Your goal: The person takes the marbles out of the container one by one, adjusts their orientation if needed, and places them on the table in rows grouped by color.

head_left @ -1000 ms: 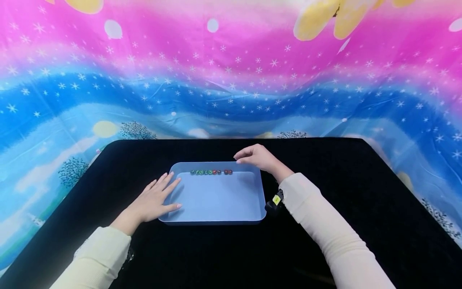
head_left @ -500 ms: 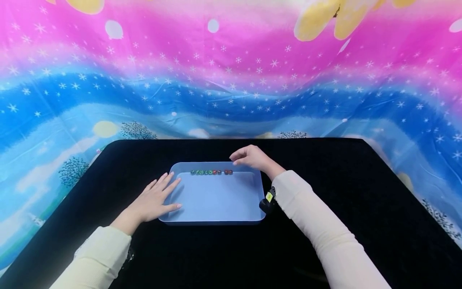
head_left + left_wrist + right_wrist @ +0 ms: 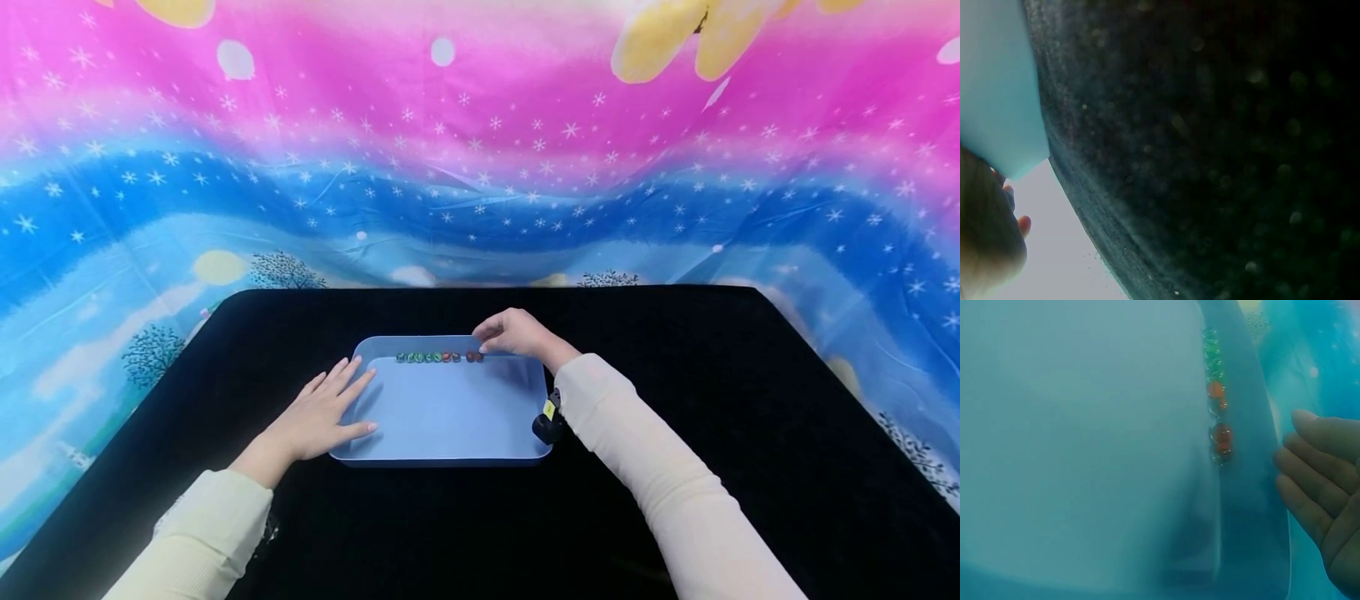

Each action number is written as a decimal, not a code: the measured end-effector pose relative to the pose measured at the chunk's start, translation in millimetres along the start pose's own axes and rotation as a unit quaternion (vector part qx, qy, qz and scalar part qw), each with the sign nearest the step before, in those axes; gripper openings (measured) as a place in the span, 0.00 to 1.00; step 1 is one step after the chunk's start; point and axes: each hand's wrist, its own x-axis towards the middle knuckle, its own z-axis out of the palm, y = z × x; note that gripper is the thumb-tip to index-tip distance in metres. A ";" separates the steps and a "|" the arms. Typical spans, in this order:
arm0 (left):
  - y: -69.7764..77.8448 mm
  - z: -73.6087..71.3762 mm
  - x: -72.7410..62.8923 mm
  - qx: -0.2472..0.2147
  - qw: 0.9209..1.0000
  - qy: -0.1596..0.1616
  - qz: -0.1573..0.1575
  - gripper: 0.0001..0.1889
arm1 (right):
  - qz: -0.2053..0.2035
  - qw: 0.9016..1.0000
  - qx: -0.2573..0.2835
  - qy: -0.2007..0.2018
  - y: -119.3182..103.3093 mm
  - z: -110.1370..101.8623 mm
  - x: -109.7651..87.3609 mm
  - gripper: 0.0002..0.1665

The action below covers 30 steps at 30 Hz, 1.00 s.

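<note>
A light blue tray (image 3: 450, 417) lies on the black table. Along its far inner wall runs a row of small glass marbles: several green marbles (image 3: 1212, 359) on the left, a red-orange marble (image 3: 1216, 389) and a darker one after them, then a gap and two reddish marbles (image 3: 1222, 434). My left hand (image 3: 317, 417) rests with spread fingers over the tray's left side. The right hand (image 3: 513, 332) hangs at the far rim, fingertips close above the reddish pair. In the right wrist view its fingers (image 3: 1313, 462) are loosely bent and hold nothing.
The black table (image 3: 480, 533) extends around the tray on all sides. Behind it hangs a pink and blue curtain (image 3: 480, 167) with a snowflake print. A black wrist camera (image 3: 547, 425) on the right wrist overlaps the tray's right wall in the head view.
My right hand has moved left and down, from beyond the tray's far rim to just over the reddish marbles. The left hand and the marbles have stayed put.
</note>
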 end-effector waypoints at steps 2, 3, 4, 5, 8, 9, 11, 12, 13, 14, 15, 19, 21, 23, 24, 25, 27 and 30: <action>-0.3 0.3 -0.2 -0.001 1.000 0.000 0.001 0.41 | 0.002 1.000 -0.005 -0.004 0.4 1.5 1.0 0.19; -0.6 0.6 -0.2 -0.001 1.000 0.000 0.001 0.41 | 0.004 1.000 -0.007 -0.004 0.4 2.0 1.4 0.19; -1.0 0.8 -0.2 -0.001 1.000 0.000 0.001 0.41 | 0.004 1.000 -0.009 -0.006 0.8 2.7 2.0 0.19; -1.0 0.8 -0.2 -0.002 1.000 0.000 0.002 0.41 | 0.003 1.000 -0.011 -0.007 1.2 3.3 2.5 0.19; -1.3 0.6 -0.2 -0.002 1.000 0.001 0.004 0.41 | 0.002 1.000 -0.010 -0.013 1.8 5.1 3.9 0.20; -1.4 0.5 -0.2 -0.002 1.000 0.001 0.005 0.41 | 0.003 1.000 -0.008 -0.015 2.0 5.9 4.4 0.20; -1.8 0.5 -0.2 -0.001 1.000 0.002 0.005 0.41 | 0.005 1.000 -0.003 -0.023 2.0 7.3 5.1 0.20; -2.0 0.6 -0.3 -0.001 1.000 0.004 0.006 0.41 | 0.006 1.000 -0.001 -0.026 1.9 7.8 5.5 0.20; -2.2 0.8 -0.4 -0.001 1.000 0.006 0.007 0.41 | 0.007 1.000 0.002 -0.029 1.7 8.4 5.7 0.21; -2.5 1.2 -0.4 -0.002 1.000 0.007 0.007 0.41 | 0.007 0.999 0.002 -0.033 1.5 8.9 5.9 0.21; -2.9 1.7 -0.6 -0.002 1.000 0.010 0.009 0.41 | 0.008 0.999 0.000 -0.034 1.1 9.3 6.1 0.21; -3.3 2.4 -0.5 -0.007 1.000 0.020 0.015 0.41 | 0.009 0.999 -0.009 -0.039 -0.8 9.8 6.0 0.21; -3.3 2.1 -0.4 -0.007 1.000 0.020 0.014 0.41 | 0.012 0.999 -0.015 -0.040 -0.9 10.3 6.4 0.21; -3.3 1.8 -0.2 -0.003 1.000 0.016 0.011 0.41 | 0.015 0.999 -0.021 -0.043 -0.7 11.0 6.8 0.21; -3.3 1.8 -0.1 -0.002 1.000 0.014 0.010 0.41 | 0.017 0.999 -0.025 -0.044 -0.5 11.4 7.0 0.21; -3.3 1.6 -0.1 -0.001 1.000 0.010 0.008 0.41 | 0.019 0.998 -0.028 -0.044 -0.3 11.9 7.2 0.21; -3.4 1.8 0.1 0.001 1.000 0.005 0.006 0.41 | 0.021 0.998 -0.032 -0.045 -0.1 12.5 7.4 0.20; -3.5 2.2 0.1 0.002 1.000 0.002 0.005 0.41 | 0.023 0.998 -0.032 -0.048 -0.3 12.7 6.9 0.20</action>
